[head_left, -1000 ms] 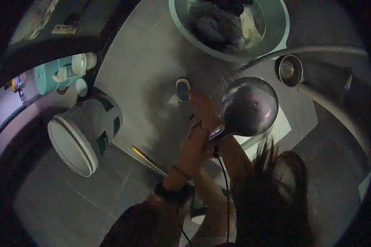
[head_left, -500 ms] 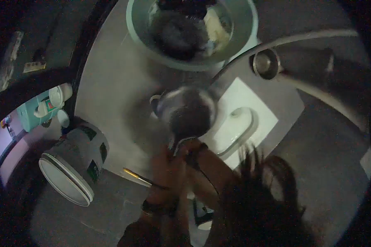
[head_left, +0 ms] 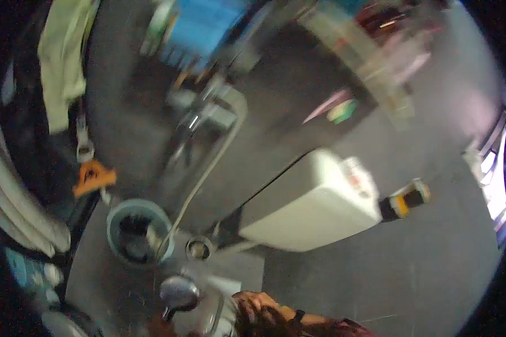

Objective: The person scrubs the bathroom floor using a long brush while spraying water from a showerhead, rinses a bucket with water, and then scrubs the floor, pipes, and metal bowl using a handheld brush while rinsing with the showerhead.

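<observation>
A round, shiny metal vessel (head_left: 180, 292) with a dark handle shows at the bottom of the view, blurred by motion. Beside it is a pale, glossy shape with a curved rim (head_left: 216, 317) that I cannot make out. My right hand (head_left: 257, 302) is right of this shape, a dark band on its wrist; blur and strands of hair hide its fingers. A dim reddish patch near the handle may be part of my left hand, but its fingers do not show. Farther off stands a light green tub (head_left: 167, 227) with dark and pale cloth inside.
A white tank (head_left: 315, 219) is mounted beyond, with a black-and-yellow object (head_left: 402, 203) at its end. A pale hose (head_left: 199, 182) runs down from a tap (head_left: 194, 121). A blue basket (head_left: 202, 31) is at the top, a green cloth (head_left: 62, 73) at the left.
My view has swung up from the tub and squat toilet to the wall fittings. Both hands were together at the metal vessel's handle; now my right hand shows apart from that handle.
</observation>
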Motion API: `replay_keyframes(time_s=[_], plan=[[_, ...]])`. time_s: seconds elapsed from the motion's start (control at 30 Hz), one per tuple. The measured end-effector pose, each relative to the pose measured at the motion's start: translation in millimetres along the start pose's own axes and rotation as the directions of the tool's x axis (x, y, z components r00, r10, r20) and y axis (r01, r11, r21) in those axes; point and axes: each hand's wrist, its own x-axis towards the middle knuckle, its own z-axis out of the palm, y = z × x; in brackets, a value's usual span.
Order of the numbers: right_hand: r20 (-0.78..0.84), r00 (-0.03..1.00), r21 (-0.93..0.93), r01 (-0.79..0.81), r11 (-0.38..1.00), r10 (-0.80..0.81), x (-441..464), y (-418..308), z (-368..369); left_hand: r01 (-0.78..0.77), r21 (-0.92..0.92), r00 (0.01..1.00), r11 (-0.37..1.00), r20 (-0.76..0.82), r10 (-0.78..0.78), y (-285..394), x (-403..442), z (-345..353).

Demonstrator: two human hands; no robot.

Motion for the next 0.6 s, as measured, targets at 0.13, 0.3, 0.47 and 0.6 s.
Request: replay_keyframes(time_s=[0.13,0.3,0.47,0.6], plan=[[-0.506,0.857,-0.31,-0.079,0.948,-0.094,-15.5,-95.8,-226.0,-0.022,0.022,0.998,1.0,0.059,0.021,48.5,0.5,-40.4],[-0.85,0.405,-0.386,-0.047,0.921,-0.336,-48.2,-202.9,-448.5,-0.032,0.032,0.998,0.999,0.059,0.03,64.2,-0.6,-83.8],[-0.919,0.173,-0.362,-0.017,0.932,-0.353,-61.2,-252.6,-600.7,-0.128,0.161,0.984,0.979,-0.103,0.145,115.9,-12.0,-135.9],[-0.911,0.155,-0.412,-0.276,0.868,-0.382,-53.9,-288.3,-672.6,-0.078,0.241,0.977,0.967,-0.176,0.122,140.6,-19.6,-163.8]])
